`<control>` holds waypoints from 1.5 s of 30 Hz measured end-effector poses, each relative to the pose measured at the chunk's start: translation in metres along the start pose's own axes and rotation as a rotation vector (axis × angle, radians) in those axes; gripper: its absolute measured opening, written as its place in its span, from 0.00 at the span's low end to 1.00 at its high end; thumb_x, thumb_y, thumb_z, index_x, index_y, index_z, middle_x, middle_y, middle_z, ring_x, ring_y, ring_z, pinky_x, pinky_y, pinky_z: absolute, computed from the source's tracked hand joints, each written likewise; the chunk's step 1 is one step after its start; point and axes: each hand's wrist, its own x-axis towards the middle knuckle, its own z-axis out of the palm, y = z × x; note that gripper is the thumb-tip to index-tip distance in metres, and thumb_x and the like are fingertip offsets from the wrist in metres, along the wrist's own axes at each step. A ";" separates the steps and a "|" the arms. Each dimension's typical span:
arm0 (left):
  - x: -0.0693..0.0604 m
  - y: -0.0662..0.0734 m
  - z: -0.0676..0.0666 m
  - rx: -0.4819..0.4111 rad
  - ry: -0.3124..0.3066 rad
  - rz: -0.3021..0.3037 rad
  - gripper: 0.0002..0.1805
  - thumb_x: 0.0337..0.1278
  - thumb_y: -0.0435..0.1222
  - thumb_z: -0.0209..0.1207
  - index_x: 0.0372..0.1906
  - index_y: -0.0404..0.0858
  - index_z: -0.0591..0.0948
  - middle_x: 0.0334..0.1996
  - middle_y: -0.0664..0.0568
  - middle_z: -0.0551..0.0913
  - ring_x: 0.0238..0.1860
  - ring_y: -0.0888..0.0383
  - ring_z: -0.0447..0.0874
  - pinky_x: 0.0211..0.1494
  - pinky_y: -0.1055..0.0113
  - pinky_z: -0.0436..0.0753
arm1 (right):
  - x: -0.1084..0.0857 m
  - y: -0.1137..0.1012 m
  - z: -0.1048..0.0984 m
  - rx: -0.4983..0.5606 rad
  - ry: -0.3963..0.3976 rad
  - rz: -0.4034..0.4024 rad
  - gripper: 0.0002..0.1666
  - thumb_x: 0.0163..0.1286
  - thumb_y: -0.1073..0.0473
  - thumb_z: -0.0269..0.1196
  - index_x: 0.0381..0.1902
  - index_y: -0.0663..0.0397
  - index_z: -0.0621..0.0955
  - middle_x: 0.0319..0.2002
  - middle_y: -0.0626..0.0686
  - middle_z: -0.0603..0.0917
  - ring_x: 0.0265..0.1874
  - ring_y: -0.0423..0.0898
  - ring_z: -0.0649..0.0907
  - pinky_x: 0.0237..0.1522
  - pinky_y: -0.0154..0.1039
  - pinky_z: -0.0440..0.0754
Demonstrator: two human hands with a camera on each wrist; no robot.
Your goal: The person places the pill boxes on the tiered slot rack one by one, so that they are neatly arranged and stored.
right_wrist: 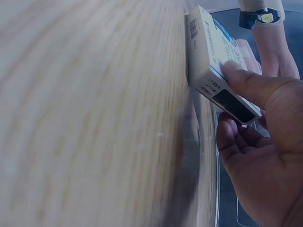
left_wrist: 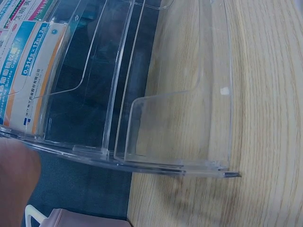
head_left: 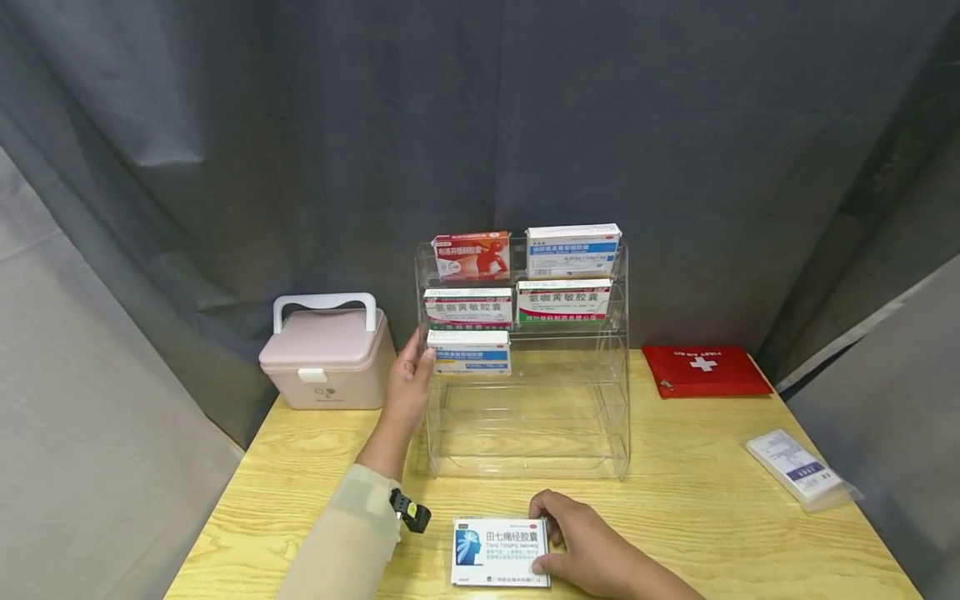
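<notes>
My right hand (head_left: 581, 546) pinches the right end of a white and blue medicine box (head_left: 491, 554) at the table's front. In the right wrist view, the thumb lies on the printed face of this box (right_wrist: 215, 61) and the other fingers curl by its far edge. A clear acrylic tiered rack (head_left: 525, 421) stands behind it. My left hand (head_left: 410, 379) grips the rack's left side, thumb in front, beside a white, blue-striped box (head_left: 471, 353) on the third tier. Only a piece of the left hand (left_wrist: 16, 175) shows in the left wrist view.
Upper tiers hold a red box (head_left: 472, 256), another blue-striped box (head_left: 573, 252) and two green-and-white boxes (head_left: 564, 302). A pink case (head_left: 326, 358) stands left of the rack. To the right lie a red first aid pouch (head_left: 705, 372) and a plastic-wrapped white pack (head_left: 798, 468).
</notes>
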 end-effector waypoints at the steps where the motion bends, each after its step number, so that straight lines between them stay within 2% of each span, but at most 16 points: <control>1: 0.000 0.000 0.000 0.002 0.001 -0.002 0.32 0.87 0.36 0.53 0.87 0.46 0.62 0.87 0.48 0.61 0.88 0.45 0.57 0.91 0.48 0.58 | -0.001 0.000 0.000 0.008 0.010 -0.005 0.28 0.65 0.49 0.81 0.55 0.42 0.77 0.39 0.41 0.80 0.39 0.40 0.78 0.38 0.30 0.78; 4: 0.000 0.001 0.001 0.001 0.002 -0.002 0.32 0.87 0.37 0.53 0.87 0.46 0.63 0.86 0.48 0.62 0.88 0.46 0.57 0.91 0.49 0.59 | -0.005 0.001 -0.002 0.031 0.043 -0.020 0.25 0.67 0.54 0.80 0.53 0.42 0.77 0.37 0.42 0.80 0.35 0.39 0.78 0.35 0.30 0.78; 10: -0.001 0.001 0.001 -0.006 0.005 0.002 0.32 0.86 0.36 0.53 0.87 0.45 0.63 0.86 0.47 0.62 0.87 0.45 0.58 0.91 0.49 0.59 | -0.013 0.004 -0.010 0.048 0.127 -0.025 0.17 0.70 0.55 0.77 0.49 0.38 0.80 0.38 0.38 0.83 0.35 0.34 0.80 0.34 0.30 0.83; 14: -0.002 0.002 0.001 -0.006 0.009 0.001 0.32 0.86 0.35 0.53 0.87 0.45 0.63 0.86 0.47 0.62 0.87 0.45 0.59 0.90 0.49 0.60 | -0.017 0.005 -0.011 0.024 0.215 -0.088 0.13 0.71 0.57 0.77 0.46 0.37 0.83 0.39 0.36 0.85 0.36 0.32 0.81 0.36 0.31 0.86; 18: -0.002 0.003 0.001 -0.014 0.010 -0.004 0.32 0.86 0.35 0.54 0.87 0.44 0.63 0.86 0.47 0.62 0.87 0.45 0.59 0.91 0.49 0.60 | -0.019 0.004 -0.017 -0.015 0.277 -0.135 0.14 0.69 0.60 0.78 0.47 0.39 0.86 0.42 0.35 0.88 0.37 0.31 0.84 0.41 0.34 0.90; 23: -0.002 0.003 0.001 -0.022 0.004 -0.003 0.32 0.86 0.35 0.54 0.87 0.44 0.62 0.87 0.47 0.61 0.87 0.45 0.58 0.91 0.50 0.59 | -0.018 -0.005 -0.036 -0.068 0.360 -0.133 0.15 0.67 0.61 0.78 0.49 0.39 0.89 0.44 0.34 0.91 0.40 0.31 0.86 0.47 0.41 0.94; 28: -0.001 0.002 0.001 -0.010 0.003 0.002 0.32 0.86 0.36 0.54 0.87 0.44 0.63 0.87 0.47 0.61 0.88 0.45 0.57 0.91 0.48 0.59 | -0.017 -0.012 -0.062 -0.038 0.478 -0.113 0.13 0.67 0.63 0.78 0.45 0.40 0.90 0.46 0.38 0.93 0.46 0.33 0.90 0.50 0.41 0.95; 31: -0.001 0.001 0.000 -0.007 0.007 0.004 0.32 0.86 0.36 0.54 0.87 0.44 0.63 0.86 0.47 0.62 0.87 0.44 0.58 0.91 0.48 0.59 | -0.017 -0.014 -0.075 -0.013 0.536 -0.118 0.13 0.67 0.66 0.77 0.43 0.42 0.89 0.47 0.42 0.94 0.49 0.34 0.90 0.53 0.36 0.93; 35: 0.000 0.000 0.000 -0.011 0.009 0.011 0.32 0.86 0.36 0.54 0.87 0.42 0.62 0.86 0.46 0.62 0.87 0.45 0.58 0.91 0.50 0.59 | -0.018 -0.016 -0.086 0.015 0.549 -0.110 0.12 0.71 0.68 0.74 0.45 0.45 0.89 0.48 0.44 0.94 0.50 0.34 0.89 0.56 0.26 0.89; 39: 0.001 -0.002 0.000 -0.013 0.009 0.013 0.32 0.87 0.35 0.53 0.87 0.41 0.62 0.86 0.45 0.62 0.87 0.45 0.58 0.91 0.50 0.59 | -0.022 -0.019 -0.097 0.051 0.567 -0.067 0.12 0.75 0.67 0.71 0.52 0.50 0.88 0.50 0.48 0.93 0.48 0.32 0.88 0.51 0.23 0.88; 42: 0.001 -0.002 0.000 -0.016 0.010 0.011 0.32 0.86 0.36 0.54 0.87 0.42 0.63 0.86 0.46 0.62 0.87 0.45 0.58 0.91 0.50 0.60 | -0.024 -0.023 -0.109 0.046 0.614 -0.054 0.14 0.77 0.67 0.69 0.57 0.56 0.87 0.51 0.52 0.92 0.46 0.31 0.86 0.47 0.21 0.87; 45: 0.001 -0.003 0.000 -0.015 0.009 0.013 0.32 0.86 0.36 0.54 0.87 0.43 0.63 0.86 0.46 0.63 0.87 0.45 0.58 0.91 0.49 0.60 | -0.025 -0.029 -0.121 0.027 0.678 -0.071 0.16 0.78 0.68 0.67 0.61 0.61 0.85 0.53 0.56 0.90 0.46 0.29 0.84 0.48 0.17 0.85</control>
